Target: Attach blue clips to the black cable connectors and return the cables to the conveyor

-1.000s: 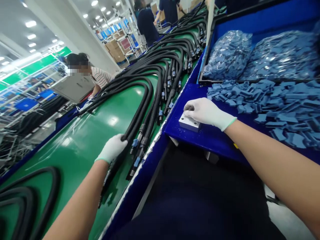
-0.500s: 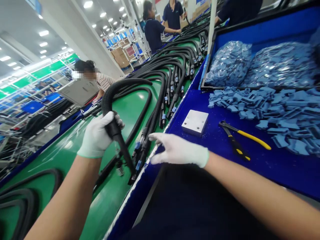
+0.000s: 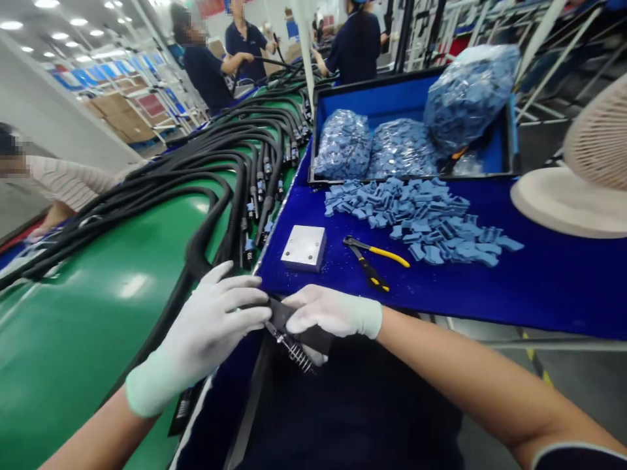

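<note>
My right hand (image 3: 323, 312), in a white glove, is wrapped round the black end fitting (image 3: 317, 335) of a hose, low in front of my body. Along the fitting's side lies a metal rod with a coil spring (image 3: 300, 356). My left hand (image 3: 218, 320), also gloved, has its fingers stretched out; their tips reach the fitting's far end, and whether they press on it I cannot tell. Beneath that hand a black ribbed hose (image 3: 198, 251) runs over the green belt. Just ahead are a metal block (image 3: 304, 247) and yellow-handled pincers (image 3: 375, 258).
Many black hoses (image 3: 245, 130) lie along the green belt (image 3: 98, 313). Loose blue clips (image 3: 416, 215) are heaped on the blue table (image 3: 490, 294), before a bin (image 3: 392, 98) of bagged clips. A fan (image 3: 563, 202) stands right. Several people work around the belt.
My left hand has let go of the raised hose and opened its fingers. My right hand has closed on the hose's end fitting, now nearer my body. The view has swung to the right.
</note>
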The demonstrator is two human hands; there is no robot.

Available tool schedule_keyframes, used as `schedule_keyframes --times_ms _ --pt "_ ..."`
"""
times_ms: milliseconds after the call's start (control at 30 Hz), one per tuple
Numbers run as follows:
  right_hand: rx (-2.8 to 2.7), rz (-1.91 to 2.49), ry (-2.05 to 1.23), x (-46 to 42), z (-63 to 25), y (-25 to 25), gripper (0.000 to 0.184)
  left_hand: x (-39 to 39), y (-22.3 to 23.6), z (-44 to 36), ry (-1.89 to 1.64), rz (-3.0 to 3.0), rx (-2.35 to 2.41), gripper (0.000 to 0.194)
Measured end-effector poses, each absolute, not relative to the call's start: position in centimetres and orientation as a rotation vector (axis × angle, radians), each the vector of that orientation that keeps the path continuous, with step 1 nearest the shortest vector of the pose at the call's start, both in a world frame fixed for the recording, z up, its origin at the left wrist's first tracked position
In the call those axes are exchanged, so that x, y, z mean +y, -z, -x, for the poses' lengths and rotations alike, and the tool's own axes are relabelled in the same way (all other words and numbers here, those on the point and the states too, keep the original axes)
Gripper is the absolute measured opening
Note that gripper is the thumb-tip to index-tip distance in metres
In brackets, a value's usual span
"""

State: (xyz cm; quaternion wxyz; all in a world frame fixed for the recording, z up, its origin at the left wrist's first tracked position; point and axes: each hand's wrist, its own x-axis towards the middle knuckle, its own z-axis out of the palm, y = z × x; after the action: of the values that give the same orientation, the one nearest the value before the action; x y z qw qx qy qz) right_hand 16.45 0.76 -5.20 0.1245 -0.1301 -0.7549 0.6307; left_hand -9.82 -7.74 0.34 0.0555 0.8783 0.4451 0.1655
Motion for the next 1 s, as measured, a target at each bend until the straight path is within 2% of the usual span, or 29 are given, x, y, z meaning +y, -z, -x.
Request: schedule_keyframes --times_ms 100,167,233,300,367,467,633,700,1000 --pt "-2.412 0.658 -1.448 1.6 -19.7 4.4 0.037 -7.6 1.2 8.3 -0.673 -2.416 1.407 0.019" --pt "-2.467 1.157 -0.845 2.3 -21.6 4.8 0.044 -7.5 1.6 7.1 -0.765 -2.14 1.654 0.016" --pt "-2.475 1.488 -0.336 3.2 -23.1 5.9 0.038 -7.2 1.5 5.9 -0.816 -1.867 1.89 0.024" --pt "-2.519 1.584 -0.114 4.2 -24.0 7.2 0.024 -6.6 1.0 4.7 -0.854 -1.644 1.958 0.035" --pt "-2.466 1.601 -0.145 4.9 -24.3 7.9 0.012 -5.8 0.4 3.9 -0.897 -1.493 1.895 0.043" --pt "-2.297 1.479 -0.451 4.7 -23.9 7.5 0.008 -4.5 -0.4 3.1 -0.955 -1.37 1.786 0.049" --pt "-2.293 0.791 -0.838 2.2 -22.2 4.2 0.033 -3.3 -1.5 2.4 -0.976 -1.398 1.741 0.05" --pt "-2.311 0.63 -0.92 1.5 -21.4 3.0 0.037 -3.2 -1.8 2.0 -0.968 -1.429 1.757 0.049" --pt "-2.298 0.508 -0.88 1.2 -20.7 2.4 0.047 -3.0 -1.8 1.2 -0.921 -1.517 1.786 0.046"
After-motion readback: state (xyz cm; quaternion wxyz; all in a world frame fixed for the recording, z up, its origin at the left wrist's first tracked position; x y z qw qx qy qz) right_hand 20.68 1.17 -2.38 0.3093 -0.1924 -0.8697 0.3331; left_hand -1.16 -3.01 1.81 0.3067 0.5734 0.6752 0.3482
